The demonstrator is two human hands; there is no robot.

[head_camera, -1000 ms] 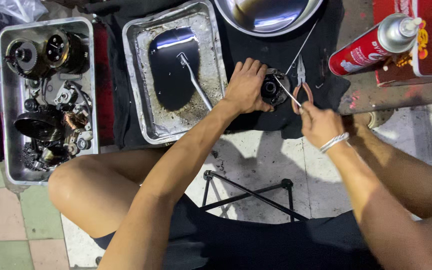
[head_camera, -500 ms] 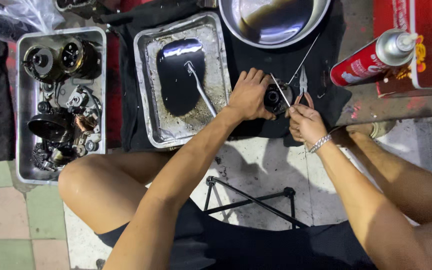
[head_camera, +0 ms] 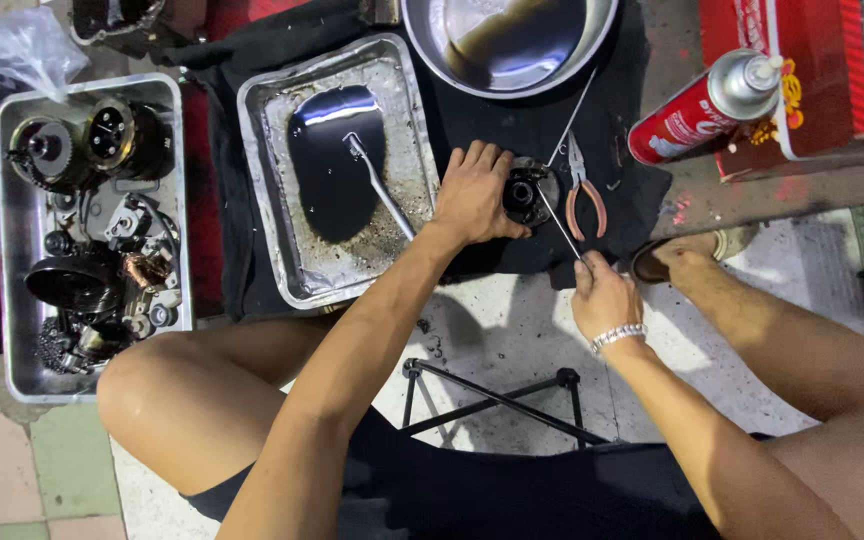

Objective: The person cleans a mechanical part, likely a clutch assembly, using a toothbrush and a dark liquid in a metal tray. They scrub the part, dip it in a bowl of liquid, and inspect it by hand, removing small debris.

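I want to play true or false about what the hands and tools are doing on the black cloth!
1. The left hand rests on a round metal part. True.
2. The right hand holds the pliers. False: it pinches a thin metal rod; the orange-handled pliers lie on the black cloth.
3. The red spray can stands upright. False: it lies on its side.
4. A brush lies in the oily tray. True.
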